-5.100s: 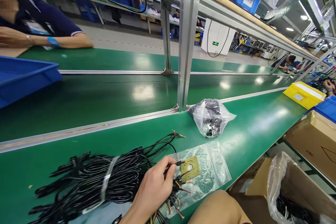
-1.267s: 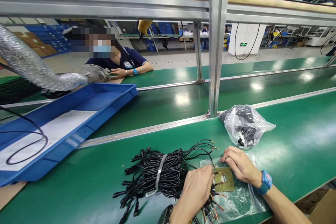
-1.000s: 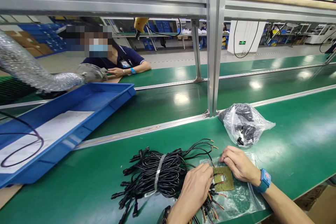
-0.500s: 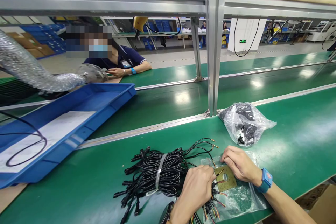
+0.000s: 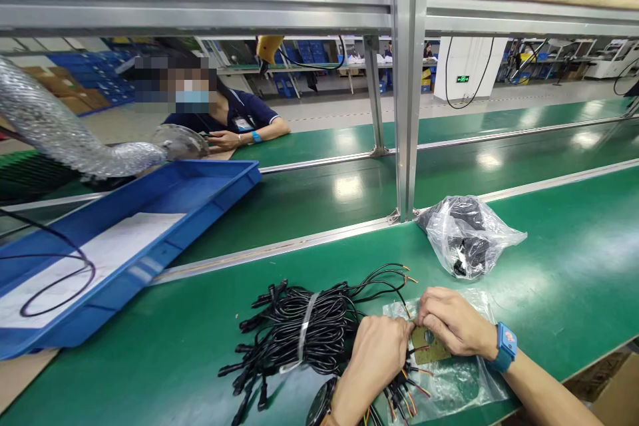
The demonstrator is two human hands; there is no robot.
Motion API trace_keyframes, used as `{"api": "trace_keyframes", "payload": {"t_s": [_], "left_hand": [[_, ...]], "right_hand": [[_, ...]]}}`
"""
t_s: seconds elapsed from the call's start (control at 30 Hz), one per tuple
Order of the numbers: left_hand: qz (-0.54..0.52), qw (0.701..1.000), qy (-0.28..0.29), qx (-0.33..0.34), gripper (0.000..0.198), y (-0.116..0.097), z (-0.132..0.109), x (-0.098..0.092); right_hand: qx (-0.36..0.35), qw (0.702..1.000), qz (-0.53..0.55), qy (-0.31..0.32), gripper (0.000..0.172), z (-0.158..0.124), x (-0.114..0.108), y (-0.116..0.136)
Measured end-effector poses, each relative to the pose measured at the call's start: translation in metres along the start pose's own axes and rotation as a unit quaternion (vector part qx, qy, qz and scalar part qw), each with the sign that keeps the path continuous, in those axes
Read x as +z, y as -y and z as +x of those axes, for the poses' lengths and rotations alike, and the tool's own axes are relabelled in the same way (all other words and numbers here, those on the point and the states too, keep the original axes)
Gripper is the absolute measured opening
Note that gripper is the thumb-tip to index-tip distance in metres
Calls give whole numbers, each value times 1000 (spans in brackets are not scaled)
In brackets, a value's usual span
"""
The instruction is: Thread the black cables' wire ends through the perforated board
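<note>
**Head view: two hands meet on a small brass plate**

Head view shows the left hand [image 5: 378, 354] and the right hand [image 5: 450, 329] close together over a small brass plate [image 5: 433, 349]. The plate lies on a clear plastic bag [image 5: 456, 383] near the front edge of the green surface [image 5: 559, 279]. The right grip is closed on the top edge of the plate, fingers curled. The left grip is pinched shut on thin wires [image 5: 407, 393] with red and yellow ends, right beside the plate. A tied bundle of black cables [image 5: 304, 329] lies just left of the hands. A crumpled bag of black parts [image 5: 466, 236] sits behind them. A blue tray [image 5: 210, 196] is far to the left.
</note>
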State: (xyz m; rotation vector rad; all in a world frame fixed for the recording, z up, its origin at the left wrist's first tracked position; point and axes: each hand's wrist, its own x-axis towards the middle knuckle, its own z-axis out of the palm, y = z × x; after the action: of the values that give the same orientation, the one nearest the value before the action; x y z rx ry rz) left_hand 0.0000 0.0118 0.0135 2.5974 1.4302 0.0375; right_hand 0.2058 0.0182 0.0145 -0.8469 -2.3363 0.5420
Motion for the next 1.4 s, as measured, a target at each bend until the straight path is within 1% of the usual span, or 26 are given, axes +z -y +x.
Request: {"api": "trace_keyframes", "payload": {"t_s": [0.1, 0.17, 0.27, 0.37, 0.5, 0.63, 0.77, 0.93, 1.07, 1.17, 1.3, 1.4], "left_hand": [[-1, 1000, 0, -8, 37, -1, -2, -1], [-7, 1000, -5, -11, 27, -1, -5, -2], [-34, 999, -25, -5, 10, 1, -10, -1], [-68, 997, -46, 9, 7, 4, -11, 2], [-88, 994, -55, 25, 15, 7, -11, 4], [-56, 998, -35, 23, 19, 7, -9, 2], [-16, 1000, -7, 19, 24, 6, -5, -1], [-5, 1000, -1, 20, 29, 7, -2, -1], [-1, 1000, -3, 17, 30, 6, -2, -1], [-6, 1000, -7, 18, 28, 6, -4, -1], [-44, 998, -29, 28, 16, 8, -7, 2], [-79, 995, -42, 44, 17, 10, -8, 4]], "right_hand": [[7, 999, -26, 31, 49, 1, 1, -1], [16, 998, -37, 43, 50, 2, 1, -1], [21, 998, -44, 50, 52, 2, 1, -2], [22, 998, -44, 44, 51, 1, 1, -3], [28, 999, -32, 5, 48, -1, 0, -4], [33, 999, -13, -38, 43, -3, -2, -4], [27, 999, -12, -38, 41, -3, 0, -4], [17, 1000, -22, -9, 44, -2, 4, -3], [16, 998, -62, 21, 46, 0, 5, -3], [31, 997, -65, -4, 45, -1, 4, -5], [46, 997, -31, -54, 41, -4, 1, -9], [49, 996, -19, -66, 39, -5, 0, -10]]}}
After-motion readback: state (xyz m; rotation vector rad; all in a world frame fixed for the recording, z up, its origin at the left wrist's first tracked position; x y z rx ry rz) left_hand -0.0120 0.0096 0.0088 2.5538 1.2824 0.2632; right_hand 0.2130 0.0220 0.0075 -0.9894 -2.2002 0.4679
